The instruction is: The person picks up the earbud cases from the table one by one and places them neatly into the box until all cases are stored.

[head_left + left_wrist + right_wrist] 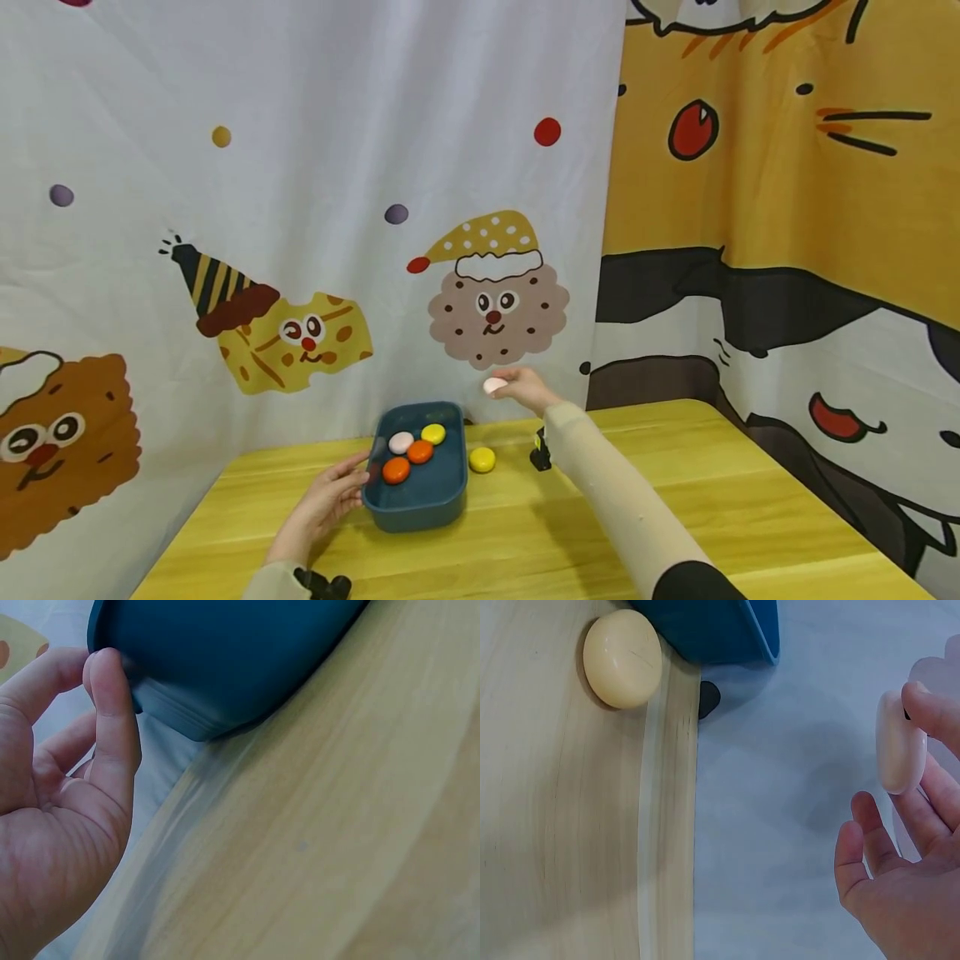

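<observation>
A dark blue rectangular bin [418, 518] stands on the table with two orange discs [396, 471], a pale pink disc [401, 442] and a yellow disc [433, 433] inside. My left hand [330, 498] is at the bin's left side; in the left wrist view its thumb [112, 690] and forefinger pinch the rim. Above the table's back edge, my right hand [527, 390] holds up a whitish rounded disc [900, 742] between thumb and fingers, its other fingers loosely bent. Just right of the bin lies another yellow disc [482, 460] on the table.
The wooden table [525, 533] ends at a cartoon-printed curtain [315, 167] behind and on the right. A small black object [540, 451] shows beside the right sleeve. A black device [322, 585] is strapped to the left wrist.
</observation>
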{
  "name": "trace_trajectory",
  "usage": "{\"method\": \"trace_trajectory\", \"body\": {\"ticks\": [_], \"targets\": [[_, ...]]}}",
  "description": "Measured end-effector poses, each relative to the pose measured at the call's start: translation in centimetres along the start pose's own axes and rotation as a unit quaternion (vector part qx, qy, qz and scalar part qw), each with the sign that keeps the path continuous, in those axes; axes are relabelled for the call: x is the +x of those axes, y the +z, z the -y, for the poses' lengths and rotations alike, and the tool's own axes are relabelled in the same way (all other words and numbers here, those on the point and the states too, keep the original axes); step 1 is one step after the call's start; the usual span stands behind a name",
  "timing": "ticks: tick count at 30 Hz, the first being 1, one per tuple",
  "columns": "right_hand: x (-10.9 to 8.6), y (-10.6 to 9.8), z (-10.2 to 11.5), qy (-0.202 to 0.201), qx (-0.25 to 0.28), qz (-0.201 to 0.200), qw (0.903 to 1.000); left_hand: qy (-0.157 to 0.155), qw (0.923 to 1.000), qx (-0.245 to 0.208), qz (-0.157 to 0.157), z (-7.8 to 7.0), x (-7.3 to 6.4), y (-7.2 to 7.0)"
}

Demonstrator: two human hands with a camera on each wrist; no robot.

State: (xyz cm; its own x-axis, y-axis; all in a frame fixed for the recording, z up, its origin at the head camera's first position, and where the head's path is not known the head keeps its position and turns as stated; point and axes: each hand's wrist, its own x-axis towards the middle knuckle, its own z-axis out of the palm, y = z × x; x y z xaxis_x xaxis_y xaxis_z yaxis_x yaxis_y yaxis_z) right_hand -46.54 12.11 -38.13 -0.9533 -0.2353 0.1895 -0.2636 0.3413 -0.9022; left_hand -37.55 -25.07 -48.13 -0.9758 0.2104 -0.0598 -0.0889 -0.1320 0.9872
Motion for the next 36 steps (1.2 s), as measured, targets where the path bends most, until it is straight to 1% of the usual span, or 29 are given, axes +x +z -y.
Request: {"method": "trace_trajectory", "body": {"ticks": [6, 13, 24, 30, 36], "targets": [[0.1, 0.5, -0.5, -0.005, -0.006, -0.004, 1.0, 0.006, 0.9999, 0.003, 0.009, 0.0, 0.0, 0.2], [0.3, 1.0, -0.4, -0.011, -0.004, 0.004, 0.9999, -0.002, 1.0, 0.007, -0.005, 0.0, 0.0, 0.3], [0.6, 2.0, -0.1, -0.002, 0.003, 0.019, 0.9998, 0.005, 0.9999, 0.013, 0.002, 0.0, -0.2, 0.1], [0.6, 2.7, 0.3, -0.009, -0.005, 0.027, 0.9996, 0.007, 0.9999, 0.016, 0.001, -0.1, -0.3, 0.1], [0.6, 3.3, 0.4, -0.015, -0.003, 0.035, 0.9993, 0.0, 1.0, 0.005, -0.002, -0.1, -0.3, 0.1]]}}
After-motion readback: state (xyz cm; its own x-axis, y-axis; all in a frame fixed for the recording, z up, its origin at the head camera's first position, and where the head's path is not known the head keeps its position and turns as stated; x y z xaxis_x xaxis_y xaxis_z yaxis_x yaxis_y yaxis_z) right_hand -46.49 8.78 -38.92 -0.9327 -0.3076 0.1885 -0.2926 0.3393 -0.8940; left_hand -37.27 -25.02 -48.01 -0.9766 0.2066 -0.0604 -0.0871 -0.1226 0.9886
